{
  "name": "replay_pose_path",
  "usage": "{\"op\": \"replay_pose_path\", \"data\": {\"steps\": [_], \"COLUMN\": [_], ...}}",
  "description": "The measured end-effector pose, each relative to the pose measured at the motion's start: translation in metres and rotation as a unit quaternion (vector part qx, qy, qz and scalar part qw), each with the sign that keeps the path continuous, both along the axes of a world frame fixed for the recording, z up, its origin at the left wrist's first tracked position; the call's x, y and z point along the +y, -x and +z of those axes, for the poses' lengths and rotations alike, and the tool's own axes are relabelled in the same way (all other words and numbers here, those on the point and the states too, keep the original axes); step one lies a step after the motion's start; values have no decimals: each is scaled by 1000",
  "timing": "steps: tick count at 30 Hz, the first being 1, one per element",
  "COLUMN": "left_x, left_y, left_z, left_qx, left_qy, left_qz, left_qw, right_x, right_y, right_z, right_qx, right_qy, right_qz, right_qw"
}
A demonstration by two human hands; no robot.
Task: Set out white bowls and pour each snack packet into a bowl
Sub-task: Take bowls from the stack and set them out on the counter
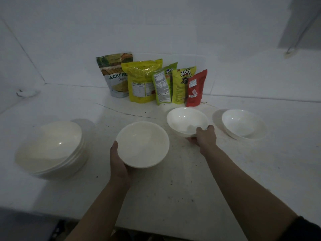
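My left hand (pixel 119 164) grips a white bowl (pixel 142 143) by its near-left rim, held over the middle of the counter. My right hand (pixel 205 135) holds a second white bowl (pixel 185 120) by its near-right rim, tilted slightly. A third white bowl (pixel 243 123) sits empty on the counter at the right. A stack of white bowls (pixel 52 148) stands at the left. Several snack packets lean against the back wall: a jackfruit pouch (pixel 113 73), a yellow packet (pixel 142 80), a green packet (pixel 164 84), a yellow "360" packet (pixel 182 84) and a red pouch (pixel 197 87).
The white counter (pixel 173 188) ends in a near edge at the bottom, with dark floor below at the left. White walls close the back and left. A grey panel with a cord (pixel 298 32) hangs at the upper right.
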State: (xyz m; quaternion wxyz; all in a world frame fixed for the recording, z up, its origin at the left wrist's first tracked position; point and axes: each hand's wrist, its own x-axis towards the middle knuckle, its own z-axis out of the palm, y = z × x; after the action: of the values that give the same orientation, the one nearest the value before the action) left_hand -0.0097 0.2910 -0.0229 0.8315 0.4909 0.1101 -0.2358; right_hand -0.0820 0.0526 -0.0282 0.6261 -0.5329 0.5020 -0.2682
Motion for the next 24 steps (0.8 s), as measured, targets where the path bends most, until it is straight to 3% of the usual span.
{"op": "replay_pose_path", "data": {"steps": [6,9,12,15,17,20,24], "left_x": [6,5,0,3,12,32,54], "left_y": [1,9,16,9,-7,-39,-85], "left_z": [-1,0,9,22,32,49,75], "left_qx": [-9,-43,-72,-77,-105,-173,-265], "left_qy": [-26,-28,-31,-31,-31,-59,-121], "left_qz": [-21,-40,-60,-51,-44,-26,-35], "left_qw": [999,998,995,995,993,983,956], "right_x": [19,63,99,101,101,117,138], "right_y": [10,30,34,16,-1,-27,-62], "right_z": [5,8,24,39,44,56,82], "right_qx": [-27,-21,-38,37,80,59,-16], "right_qy": [-35,55,92,212,305,390,374], "right_qz": [-5,-23,132,284,284,232,166], "right_qw": [999,998,986,934,905,889,912]}}
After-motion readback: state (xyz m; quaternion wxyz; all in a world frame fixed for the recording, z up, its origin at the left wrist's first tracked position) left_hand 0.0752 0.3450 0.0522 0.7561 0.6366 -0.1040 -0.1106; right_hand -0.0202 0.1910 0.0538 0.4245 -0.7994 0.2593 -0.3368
